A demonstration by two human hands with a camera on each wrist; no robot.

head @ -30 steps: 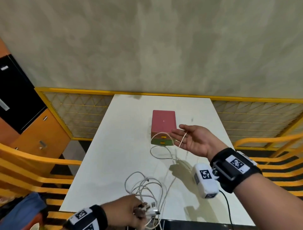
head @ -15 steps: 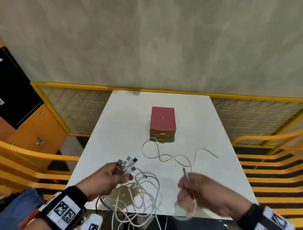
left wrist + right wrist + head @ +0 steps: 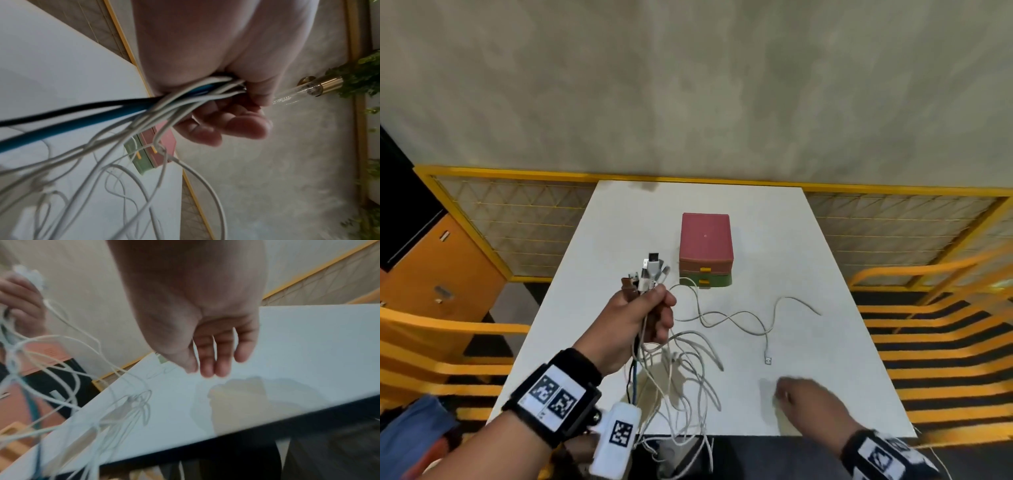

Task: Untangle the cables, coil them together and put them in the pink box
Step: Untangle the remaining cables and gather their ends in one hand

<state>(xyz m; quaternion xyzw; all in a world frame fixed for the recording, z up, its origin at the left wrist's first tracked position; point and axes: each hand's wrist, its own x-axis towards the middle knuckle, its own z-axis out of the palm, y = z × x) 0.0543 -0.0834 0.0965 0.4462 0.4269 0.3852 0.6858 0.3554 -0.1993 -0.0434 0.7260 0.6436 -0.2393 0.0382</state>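
The white table (image 3: 619,222) spreads under both hands. Beyond the left fingers, toward the far edge, stands the pink box (image 3: 705,236), stacked on a green drawer unit (image 3: 717,280); both show yellow handles. The left hand (image 3: 635,322) is raised above the table, fingers clenched round a bundle of cables (image 3: 185,97): mostly white, with one blue cable (image 3: 72,123) and one black cable (image 3: 61,108). The plugs (image 3: 650,274) stick up above the fingers, and the loops hang below them onto the table and over its near edge. One white cable (image 3: 739,318) trails from the fist across the table, its USB plug (image 3: 768,360) lying just beyond the right fingertips. The right hand (image 3: 808,404) hovers low over the table, fingers relaxed and holding nothing.
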